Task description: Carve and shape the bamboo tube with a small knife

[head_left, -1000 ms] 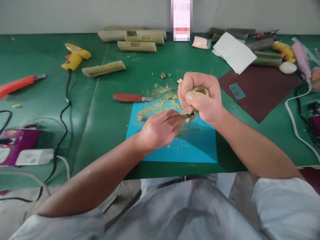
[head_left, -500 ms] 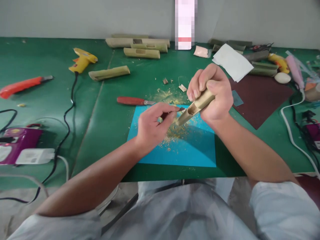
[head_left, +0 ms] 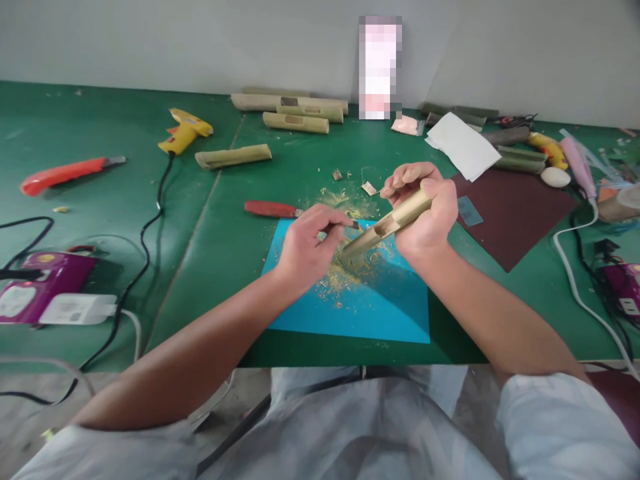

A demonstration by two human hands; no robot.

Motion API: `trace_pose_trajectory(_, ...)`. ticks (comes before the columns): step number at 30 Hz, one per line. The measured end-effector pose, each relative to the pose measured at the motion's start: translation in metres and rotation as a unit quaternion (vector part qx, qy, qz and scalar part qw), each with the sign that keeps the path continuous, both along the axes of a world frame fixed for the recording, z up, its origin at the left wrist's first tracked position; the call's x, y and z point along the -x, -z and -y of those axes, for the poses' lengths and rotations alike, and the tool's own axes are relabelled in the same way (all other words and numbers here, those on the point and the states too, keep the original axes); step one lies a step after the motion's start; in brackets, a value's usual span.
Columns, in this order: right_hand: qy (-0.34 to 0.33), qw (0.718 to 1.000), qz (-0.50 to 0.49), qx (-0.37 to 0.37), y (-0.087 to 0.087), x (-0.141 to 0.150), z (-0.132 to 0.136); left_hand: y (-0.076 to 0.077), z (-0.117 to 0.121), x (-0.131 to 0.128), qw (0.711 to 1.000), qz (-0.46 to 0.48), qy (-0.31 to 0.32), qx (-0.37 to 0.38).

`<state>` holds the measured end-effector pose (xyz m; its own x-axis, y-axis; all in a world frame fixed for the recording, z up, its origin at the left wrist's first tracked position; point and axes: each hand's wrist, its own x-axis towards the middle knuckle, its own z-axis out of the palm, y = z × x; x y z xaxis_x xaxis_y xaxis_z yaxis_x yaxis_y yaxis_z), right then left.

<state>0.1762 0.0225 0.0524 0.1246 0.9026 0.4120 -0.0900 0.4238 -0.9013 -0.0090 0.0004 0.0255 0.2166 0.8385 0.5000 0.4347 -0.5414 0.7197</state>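
My right hand point(head_left: 425, 217) is wrapped round a bamboo tube point(head_left: 387, 223) with a rectangular notch cut in its side. The tube slants down to the left over a blue sheet point(head_left: 400, 313) strewn with pale shavings point(head_left: 345, 283). Pinched between the thumb and fingers of my left hand point(head_left: 315, 247) is a small dark flat piece point(head_left: 353, 225), which looks like sandpaper. It is close to the tube's lower end, apart from it. Behind my left hand lies a red-handled knife point(head_left: 270, 209), its blade mostly hidden.
Notched bamboo pieces point(head_left: 296, 123) lie at the back, left of a phone point(head_left: 380, 67) against the wall. A yellow glue gun point(head_left: 185, 132) and a red cutter point(head_left: 65, 177) are leftward. White paper point(head_left: 463, 147) overlaps a dark brown sheet point(head_left: 515, 220) on the right. Cords trail both sides.
Both hands and the tube are a little lower in the view, and the tube slants less steeply. My right fingers have loosened somewhat. The whole view has shifted slightly.
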Motion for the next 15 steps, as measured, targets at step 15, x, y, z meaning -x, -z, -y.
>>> trace_pose_trajectory(15,-0.025,0.999,0.006,0.042,-0.025,-0.032,-0.019,-0.005,-0.007,0.011,0.956,-0.223,0.025,-0.189)
